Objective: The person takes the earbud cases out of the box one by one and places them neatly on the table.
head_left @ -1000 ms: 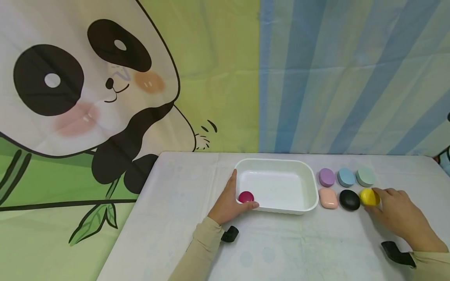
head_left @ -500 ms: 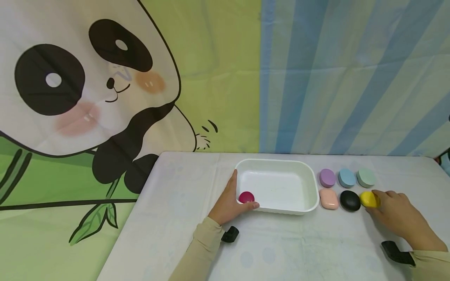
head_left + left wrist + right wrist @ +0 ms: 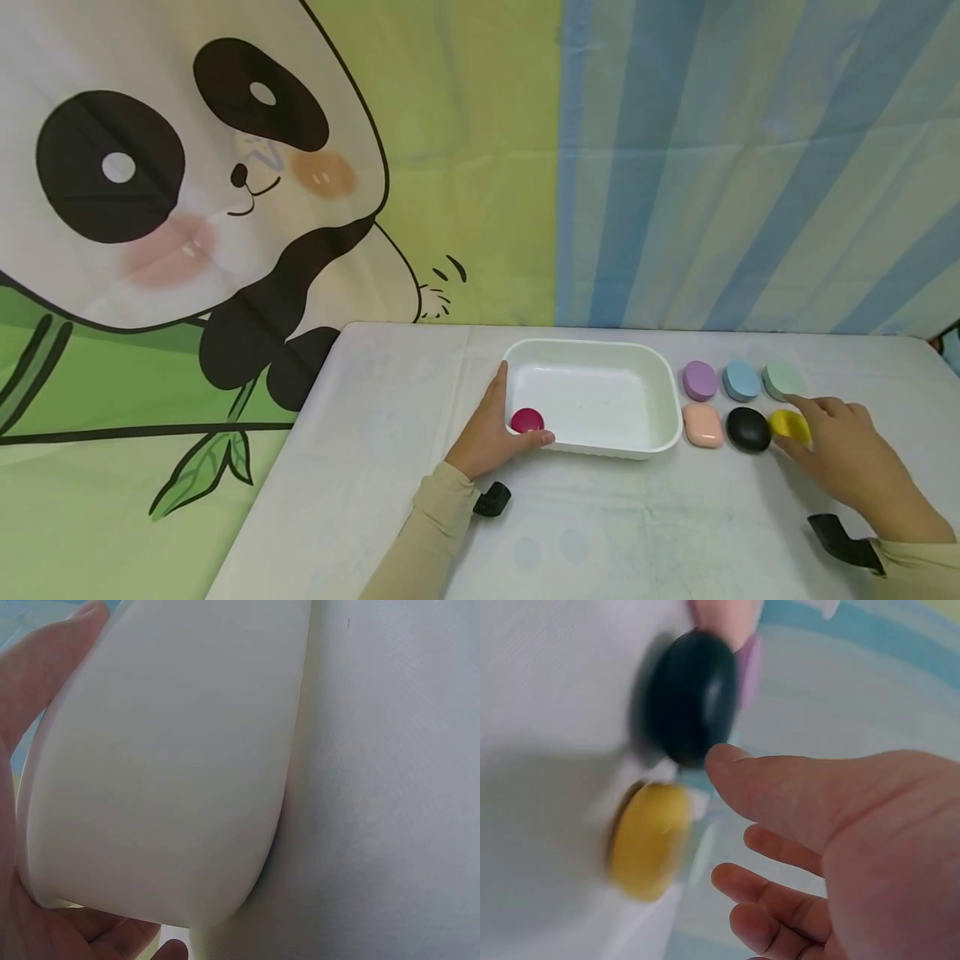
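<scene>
My left hand [image 3: 487, 437] holds the near left corner of a white plastic tray [image 3: 600, 442], thumb along the front rim and fingers up the left side. Inside that corner lies a small round crimson piece [image 3: 527, 419]. A smooth yellow rounded piece [image 3: 790, 427] sits on the table at the right end of the front row. Over its right side, my right hand [image 3: 858, 458] hovers with thumb and fingers spread. The right wrist view shows a gap between the fingertips and the yellow piece [image 3: 651, 841]. Left of it lies a glossy black oval piece [image 3: 748, 429].
A pink rounded-square piece [image 3: 702, 425] lies between the tray and the black one. Behind them stand purple [image 3: 700, 381], blue [image 3: 742, 381] and mint [image 3: 782, 379] round pieces. The white-covered table [image 3: 585, 533] meets a panda-print curtain [image 3: 480, 167] at its back edge.
My right hand has let go of the yellow piece, its fingers lifting and spreading. The yellow piece now lies flatter on the table. My left hand stays on the tray.
</scene>
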`<action>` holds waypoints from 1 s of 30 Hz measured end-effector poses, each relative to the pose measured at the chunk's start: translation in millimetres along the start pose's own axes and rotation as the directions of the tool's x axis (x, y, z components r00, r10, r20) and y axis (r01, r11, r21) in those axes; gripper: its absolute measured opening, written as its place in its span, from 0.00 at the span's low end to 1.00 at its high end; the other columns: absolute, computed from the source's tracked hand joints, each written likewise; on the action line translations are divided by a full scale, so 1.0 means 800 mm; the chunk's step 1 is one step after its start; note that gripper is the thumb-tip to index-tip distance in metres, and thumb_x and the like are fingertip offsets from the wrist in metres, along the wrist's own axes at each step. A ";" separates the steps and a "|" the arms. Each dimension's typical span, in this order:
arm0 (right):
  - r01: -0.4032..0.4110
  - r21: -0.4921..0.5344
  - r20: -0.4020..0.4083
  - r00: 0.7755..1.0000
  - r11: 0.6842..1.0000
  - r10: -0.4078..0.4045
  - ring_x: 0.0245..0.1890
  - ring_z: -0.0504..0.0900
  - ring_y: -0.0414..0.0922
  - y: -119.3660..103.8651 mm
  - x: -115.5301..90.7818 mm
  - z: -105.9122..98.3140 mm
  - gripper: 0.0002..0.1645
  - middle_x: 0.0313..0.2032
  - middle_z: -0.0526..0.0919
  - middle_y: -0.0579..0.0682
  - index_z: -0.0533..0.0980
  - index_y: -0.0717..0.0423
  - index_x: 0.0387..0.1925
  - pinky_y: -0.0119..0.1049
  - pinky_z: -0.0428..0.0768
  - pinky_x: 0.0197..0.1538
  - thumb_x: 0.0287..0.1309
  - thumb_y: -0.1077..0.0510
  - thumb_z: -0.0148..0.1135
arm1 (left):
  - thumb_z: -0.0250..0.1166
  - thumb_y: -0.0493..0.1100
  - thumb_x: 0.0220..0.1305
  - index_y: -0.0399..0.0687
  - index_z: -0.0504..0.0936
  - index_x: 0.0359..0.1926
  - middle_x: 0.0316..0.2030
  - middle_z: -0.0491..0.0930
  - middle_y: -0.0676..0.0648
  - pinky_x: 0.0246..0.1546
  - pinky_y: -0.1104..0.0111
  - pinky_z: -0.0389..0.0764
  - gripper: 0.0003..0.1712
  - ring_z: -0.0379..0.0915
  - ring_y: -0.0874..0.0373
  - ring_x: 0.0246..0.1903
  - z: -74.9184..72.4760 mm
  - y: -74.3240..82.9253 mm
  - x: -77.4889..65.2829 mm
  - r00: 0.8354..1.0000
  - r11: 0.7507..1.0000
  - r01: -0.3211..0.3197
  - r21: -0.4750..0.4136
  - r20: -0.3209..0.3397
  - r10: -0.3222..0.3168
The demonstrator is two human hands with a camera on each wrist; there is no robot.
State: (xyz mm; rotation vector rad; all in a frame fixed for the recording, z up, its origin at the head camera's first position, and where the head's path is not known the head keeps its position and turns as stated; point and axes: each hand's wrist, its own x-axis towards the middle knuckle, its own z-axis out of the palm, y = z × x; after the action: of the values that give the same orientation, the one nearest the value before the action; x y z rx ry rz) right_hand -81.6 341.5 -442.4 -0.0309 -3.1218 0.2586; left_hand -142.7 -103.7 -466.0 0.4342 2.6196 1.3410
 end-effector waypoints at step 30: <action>0.349 0.176 -0.225 0.924 0.920 -0.308 0.51 0.69 0.65 -0.156 0.019 -0.025 0.35 0.54 0.75 0.69 0.73 0.66 0.62 0.60 0.79 0.44 0.55 0.57 0.74 | 0.74 0.71 0.48 0.58 0.32 0.81 0.79 0.41 0.54 0.73 0.52 0.56 0.75 0.44 0.53 0.76 0.000 -0.003 0.001 1.000 1.000 0.012 0.007 0.011 -0.012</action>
State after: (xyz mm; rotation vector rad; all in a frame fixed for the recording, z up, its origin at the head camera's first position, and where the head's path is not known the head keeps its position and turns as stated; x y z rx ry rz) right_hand -98.7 221.8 -402.4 0.4415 -2.8234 0.5426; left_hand -144.3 -104.7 -467.6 0.4248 2.6147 1.3231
